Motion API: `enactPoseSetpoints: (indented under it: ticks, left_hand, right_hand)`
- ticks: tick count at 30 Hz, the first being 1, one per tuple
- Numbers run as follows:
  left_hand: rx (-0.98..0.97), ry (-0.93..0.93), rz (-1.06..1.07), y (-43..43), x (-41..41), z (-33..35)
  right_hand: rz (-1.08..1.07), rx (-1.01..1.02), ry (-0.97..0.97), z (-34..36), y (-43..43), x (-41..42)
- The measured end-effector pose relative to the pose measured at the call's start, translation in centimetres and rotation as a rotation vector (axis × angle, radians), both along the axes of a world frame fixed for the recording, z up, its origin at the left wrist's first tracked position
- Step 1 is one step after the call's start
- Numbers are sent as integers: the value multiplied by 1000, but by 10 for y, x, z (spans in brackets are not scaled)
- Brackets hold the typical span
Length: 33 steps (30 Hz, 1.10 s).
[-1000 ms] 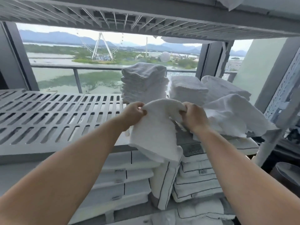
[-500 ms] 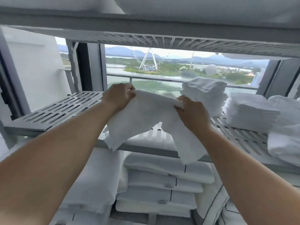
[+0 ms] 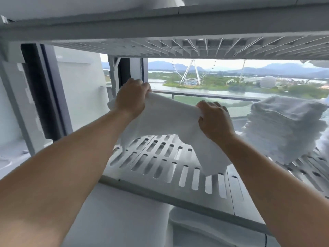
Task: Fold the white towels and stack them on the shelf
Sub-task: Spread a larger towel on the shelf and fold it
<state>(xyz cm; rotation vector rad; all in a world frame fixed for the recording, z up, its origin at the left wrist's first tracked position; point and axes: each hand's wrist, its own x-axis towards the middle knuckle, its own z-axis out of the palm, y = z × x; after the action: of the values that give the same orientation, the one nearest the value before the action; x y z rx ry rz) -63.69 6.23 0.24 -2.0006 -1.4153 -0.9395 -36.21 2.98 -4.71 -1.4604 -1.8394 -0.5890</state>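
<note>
1. Now left hand and right hand each pinch a top corner of the white towel, fingers curled round its edge.
2. Towel hangs above the slatted shelf, stretched wide, likely to line up a fold.
3. Folded stack sits on the shelf to the right, likely where the towel goes.

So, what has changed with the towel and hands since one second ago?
The left hand and right hand moved apart, spreading the towel, and carried it left over the slotted shelf, away from the stack. Both still grip its top edge; the stack stayed.
</note>
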Motion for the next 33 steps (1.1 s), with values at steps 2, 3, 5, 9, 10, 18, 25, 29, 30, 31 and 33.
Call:
enactPoseSetpoints:
  ticks: [2, 3, 5, 9, 10, 18, 25, 29, 30, 31, 33]
  left_hand:
    - [103, 95, -11, 14, 6, 4]
    - [164, 149, -6, 20, 8, 3]
    - [257, 212, -18, 30, 9, -11]
    - [77, 387, -227, 37, -4, -91]
    - [-38, 463, -259, 35, -8, -109]
    - [-515, 366, -347, 16, -12, -115]
    - [-446, -26, -303, 22, -15, -81]
    - [-618, 43, -275, 38, 1, -83]
    - [-694, 54, -290, 42, 6, -85]
    - [-751, 58, -305, 45, 11, -88]
    - [-817, 80, -316, 50, 18, -92]
  right_hand:
    - [-80, 97, -38, -3, 16, -2]
    - [-133, 140, -58, -7, 22, -2]
    - [-203, 209, -96, -18, 29, 1]
    - [-106, -133, -242, -72, 31, 5]
    - [-66, -309, -229, -85, 29, 4]
    - [-110, -474, -11, -105, -9, -19]
    - [-83, -502, 66, -94, -42, -29]
    - [-147, -476, 101, -89, -42, -33]
    - [-162, -497, 90, -85, -39, -34]
    - [-191, -492, 77, -81, -35, -34]
    - [-249, -417, 53, -75, -22, -29]
